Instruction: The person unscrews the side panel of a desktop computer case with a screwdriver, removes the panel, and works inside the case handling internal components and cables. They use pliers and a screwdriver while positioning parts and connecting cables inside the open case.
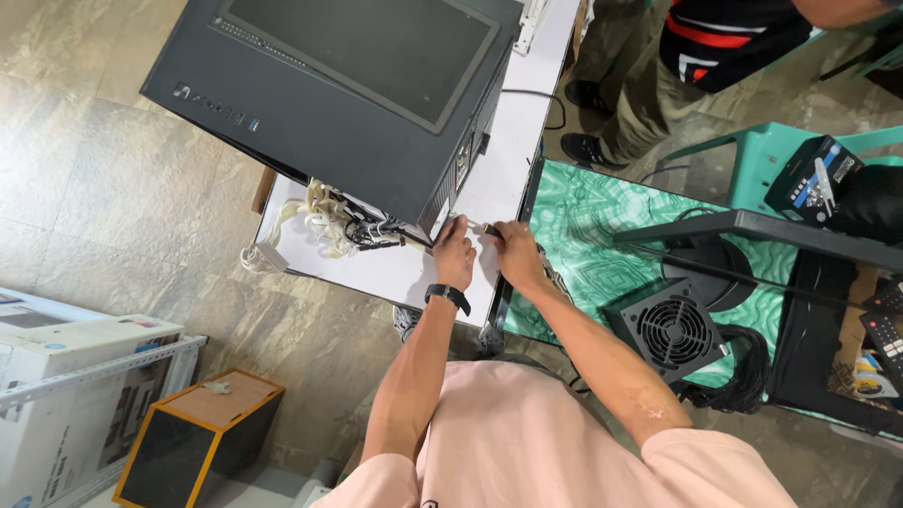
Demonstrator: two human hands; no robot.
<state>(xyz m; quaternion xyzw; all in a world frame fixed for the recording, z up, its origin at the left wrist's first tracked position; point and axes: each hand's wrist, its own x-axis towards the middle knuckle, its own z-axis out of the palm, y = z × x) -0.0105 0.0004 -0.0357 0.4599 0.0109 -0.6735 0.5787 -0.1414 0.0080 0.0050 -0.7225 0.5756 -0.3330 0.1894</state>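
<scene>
Your black computer case [357,94] lies on its side on the white table [513,150], its dark side panel facing up, so its rear end and its open underside sit within your reach rather than standing away from you. Take that case as the landmark. At its near corner, your left hand [454,254] and your right hand [515,254] meet, almost touching each other, just off the case's edge. Between them is a small pale item [485,229], a connector or a little tool, too small to name. Your right fingers are pinched together on it; your left fingers are curled close beside it, and I cannot tell whether they grip it or only steady it against the case. A black watch [448,296] sits on your left wrist. To the left of the same corner, a tangle of cream and black cables [329,221] spills out of the case onto the table, left loose, probably so the leads stay reachable. Right of the case, beyond the table edge, a green patterned cloth [583,235] covers a second surface, where a black power supply [670,329] rests fan upward, well apart from the case. Beyond the case's far end another person's legs [625,94] stand by the table, clear of your hands.
</scene>
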